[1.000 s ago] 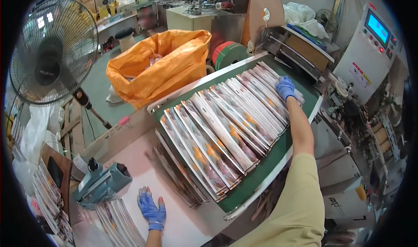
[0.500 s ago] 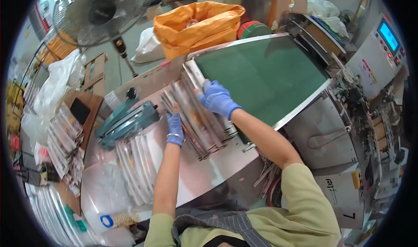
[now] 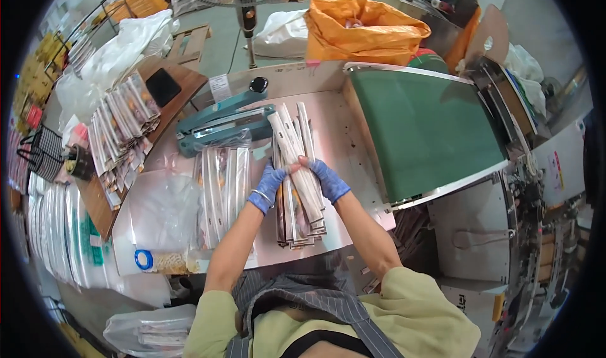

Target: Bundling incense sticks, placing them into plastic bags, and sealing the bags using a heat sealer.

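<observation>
A bundle of long, slim, clear-and-white packets [image 3: 305, 197] stands on edge on the pale tabletop in front of me. My left hand [image 3: 271, 182], in a blue glove with bare fingertips, presses on the bundle's left side. My right hand [image 3: 327, 180], gloved alike, closes on it from the right, and both thumbs meet over the top. One packet slants across the others. Left of my left hand lies a second row of such packets [image 3: 222, 190], partly in a clear plastic bag. Behind that row sits a teal lever-arm bag sealer [image 3: 224, 125] with a black knob.
A green conveyor belt [image 3: 429, 127] is to the right, below an orange sack [image 3: 366, 33]. On the left, a brown board [image 3: 183, 86] bears more packets and a dark flat device [image 3: 162, 87]. A blue-cored tape roll [image 3: 144, 259] lies near the table's front edge.
Both hands have carried the packets left, away from the belt's edge, to the table's middle. My right hand has come nearer my left. The view has turned.
</observation>
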Demonstrator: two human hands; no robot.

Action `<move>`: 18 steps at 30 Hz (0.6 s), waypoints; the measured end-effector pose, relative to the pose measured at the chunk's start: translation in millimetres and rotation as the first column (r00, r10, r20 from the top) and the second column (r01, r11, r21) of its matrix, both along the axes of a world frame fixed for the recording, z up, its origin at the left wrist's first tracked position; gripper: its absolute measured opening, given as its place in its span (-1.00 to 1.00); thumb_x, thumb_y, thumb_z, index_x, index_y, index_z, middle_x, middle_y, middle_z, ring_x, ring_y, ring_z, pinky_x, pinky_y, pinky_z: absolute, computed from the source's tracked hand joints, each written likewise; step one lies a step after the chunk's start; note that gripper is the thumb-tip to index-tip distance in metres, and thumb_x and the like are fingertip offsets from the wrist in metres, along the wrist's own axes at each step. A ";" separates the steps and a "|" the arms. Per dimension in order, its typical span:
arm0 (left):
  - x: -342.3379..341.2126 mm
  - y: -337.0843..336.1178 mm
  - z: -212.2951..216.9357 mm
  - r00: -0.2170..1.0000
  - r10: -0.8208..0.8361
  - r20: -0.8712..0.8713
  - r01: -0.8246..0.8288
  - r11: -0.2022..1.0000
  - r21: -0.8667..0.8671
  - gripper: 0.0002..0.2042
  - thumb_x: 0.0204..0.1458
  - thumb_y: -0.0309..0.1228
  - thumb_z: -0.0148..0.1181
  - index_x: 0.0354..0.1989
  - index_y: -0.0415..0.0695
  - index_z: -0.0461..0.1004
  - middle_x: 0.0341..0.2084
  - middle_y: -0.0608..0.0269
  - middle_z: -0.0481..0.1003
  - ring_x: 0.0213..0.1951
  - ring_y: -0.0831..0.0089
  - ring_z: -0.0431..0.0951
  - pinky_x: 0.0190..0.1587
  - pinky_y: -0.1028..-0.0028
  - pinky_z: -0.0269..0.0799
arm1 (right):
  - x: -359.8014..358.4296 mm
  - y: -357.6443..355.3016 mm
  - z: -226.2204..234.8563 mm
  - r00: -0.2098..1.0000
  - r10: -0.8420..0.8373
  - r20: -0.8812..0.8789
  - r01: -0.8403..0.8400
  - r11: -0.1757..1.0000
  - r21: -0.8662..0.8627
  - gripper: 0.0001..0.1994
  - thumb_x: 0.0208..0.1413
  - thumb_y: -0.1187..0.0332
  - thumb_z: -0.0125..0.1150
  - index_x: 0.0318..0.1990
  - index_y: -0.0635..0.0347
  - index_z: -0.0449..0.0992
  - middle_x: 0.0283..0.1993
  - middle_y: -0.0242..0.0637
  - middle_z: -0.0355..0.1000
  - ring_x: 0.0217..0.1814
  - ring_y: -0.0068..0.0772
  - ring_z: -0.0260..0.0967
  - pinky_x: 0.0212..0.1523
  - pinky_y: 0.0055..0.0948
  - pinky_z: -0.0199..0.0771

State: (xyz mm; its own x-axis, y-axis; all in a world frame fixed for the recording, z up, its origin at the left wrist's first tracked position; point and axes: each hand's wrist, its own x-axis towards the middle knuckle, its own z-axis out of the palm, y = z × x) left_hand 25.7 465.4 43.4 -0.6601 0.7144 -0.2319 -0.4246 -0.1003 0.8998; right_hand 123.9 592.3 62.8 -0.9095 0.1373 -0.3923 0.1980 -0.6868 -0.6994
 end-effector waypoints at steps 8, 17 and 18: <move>-1.2 -62.3 82.4 0.814 -0.189 -0.549 0.244 0.969 0.028 0.33 -0.68 -0.20 0.55 0.26 -0.12 -0.41 0.17 0.16 0.01 0.19 0.30 0.04 0.19 0.37 0.00 | 20.2 -32.7 77.4 0.883 0.119 -0.455 0.191 0.794 0.578 -0.03 -0.48 0.26 0.48 0.17 0.25 0.02 0.11 -0.19 0.17 0.14 -0.28 0.15 0.13 -0.34 0.17; 22.0 -75.2 128.7 0.786 0.004 -0.618 0.301 0.871 0.388 0.38 -0.71 -0.38 0.57 0.27 0.03 -0.50 0.20 0.20 -0.03 0.17 0.36 0.10 0.20 0.41 -0.02 | 25.2 -54.7 126.7 0.708 0.252 -0.660 0.225 0.805 0.549 0.32 -0.66 0.21 0.59 0.28 0.08 -0.34 0.26 -0.14 -0.04 0.32 -0.19 -0.13 0.27 -0.26 -0.11; 33.1 -73.2 127.3 0.923 -0.065 -0.380 0.256 0.841 0.477 0.38 -0.70 -0.44 0.56 0.26 0.02 -0.52 0.17 0.20 0.03 0.12 0.42 0.17 0.19 0.44 0.02 | 22.2 -53.8 122.1 0.682 0.281 -0.675 0.234 0.790 0.566 0.16 -0.58 0.21 0.56 0.26 0.12 -0.13 0.23 -0.13 0.02 0.26 -0.19 0.00 0.23 -0.27 -0.01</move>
